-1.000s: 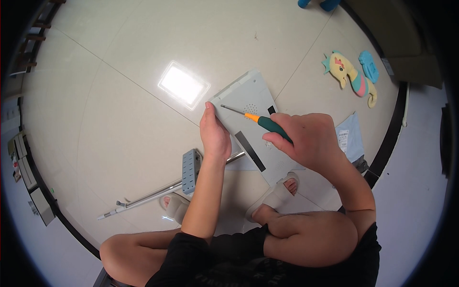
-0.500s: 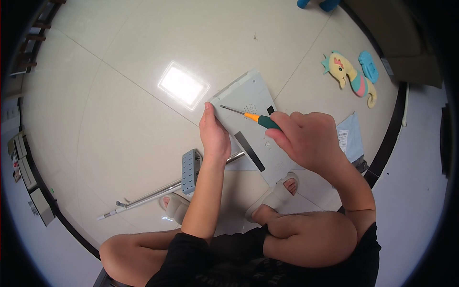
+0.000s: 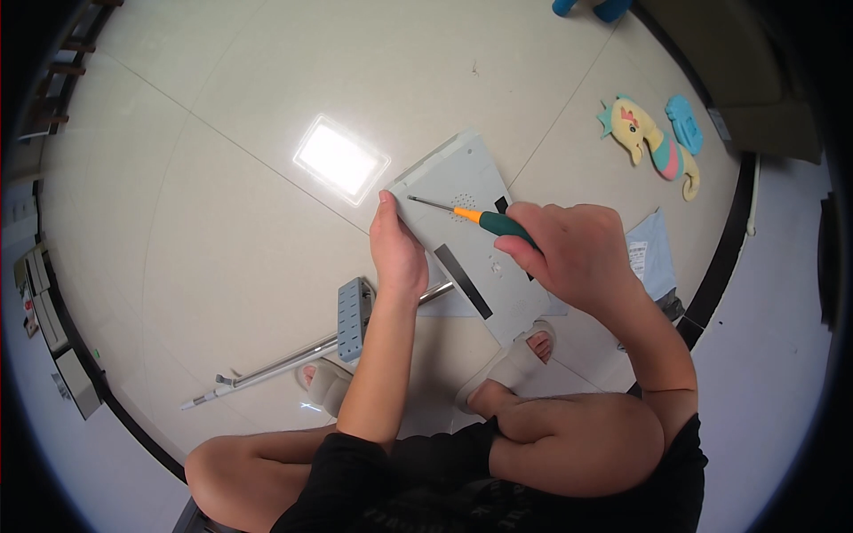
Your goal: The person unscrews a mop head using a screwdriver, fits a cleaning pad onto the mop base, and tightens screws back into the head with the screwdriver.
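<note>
A flat, light grey plastic casing [image 3: 478, 247] is tilted in front of me, with a round pattern of small holes and two black strips on its face. My left hand [image 3: 396, 250] grips its left edge, thumb near the upper left corner. In my right hand [image 3: 577, 255] is a screwdriver [image 3: 468, 214] with a green and orange handle, the fingers closed around it. Its metal tip meets the casing's face close to the left thumb, at a small dark spot. Whether a screw sits there is too small to tell.
On the tiled floor, a metal pole [image 3: 275, 360] and a grey slotted bracket [image 3: 353, 318] lie left of the casing. A seahorse plush [image 3: 662, 151], a blue plastic item [image 3: 684, 124] and a pale blue packet [image 3: 653, 258] lie at the right. My slippered feet are below.
My right hand has rolled slightly around the screwdriver handle, showing more of the green grip. The tip stays at the same spot, and the left hand has hardly moved.
</note>
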Tool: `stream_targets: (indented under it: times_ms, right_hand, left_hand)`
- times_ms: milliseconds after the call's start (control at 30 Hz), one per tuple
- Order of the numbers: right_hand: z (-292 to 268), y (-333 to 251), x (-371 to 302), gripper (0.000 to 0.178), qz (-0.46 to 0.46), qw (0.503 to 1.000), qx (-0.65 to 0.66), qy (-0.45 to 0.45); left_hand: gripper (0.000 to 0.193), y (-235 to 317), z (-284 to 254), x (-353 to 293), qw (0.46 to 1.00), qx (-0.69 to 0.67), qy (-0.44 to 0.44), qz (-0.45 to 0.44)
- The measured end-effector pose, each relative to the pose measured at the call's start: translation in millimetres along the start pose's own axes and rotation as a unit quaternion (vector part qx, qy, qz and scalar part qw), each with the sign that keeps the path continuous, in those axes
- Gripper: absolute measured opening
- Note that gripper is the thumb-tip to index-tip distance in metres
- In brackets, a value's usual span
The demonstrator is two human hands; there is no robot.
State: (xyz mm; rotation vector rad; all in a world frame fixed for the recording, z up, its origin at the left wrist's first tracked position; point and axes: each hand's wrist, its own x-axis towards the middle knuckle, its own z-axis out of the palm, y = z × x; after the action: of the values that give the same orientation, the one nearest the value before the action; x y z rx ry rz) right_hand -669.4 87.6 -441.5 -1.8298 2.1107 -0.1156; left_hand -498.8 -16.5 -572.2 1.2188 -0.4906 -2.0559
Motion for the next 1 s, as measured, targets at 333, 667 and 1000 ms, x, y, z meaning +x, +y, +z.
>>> stream_targets:
  times_ms: [333,667,1000]
  right_hand:
    - [3,-1,5,0.029,-0.079,0.976,0.151,0.136]
    - [7,6,7,0.027,-0.106,0.968,0.177,0.143]
    - [12,12,3,0.021,0.053,0.997,-0.014,0.062]
  left_hand:
    - [0.05,-4,-6,5,1.0,0.007,-0.007,0.002]
    - [0.05,-1,0,2,1.0,0.011,-0.004,-0.001]
    - [0.049,-1,-2,1,1.0,0.005,-0.008,0.005]
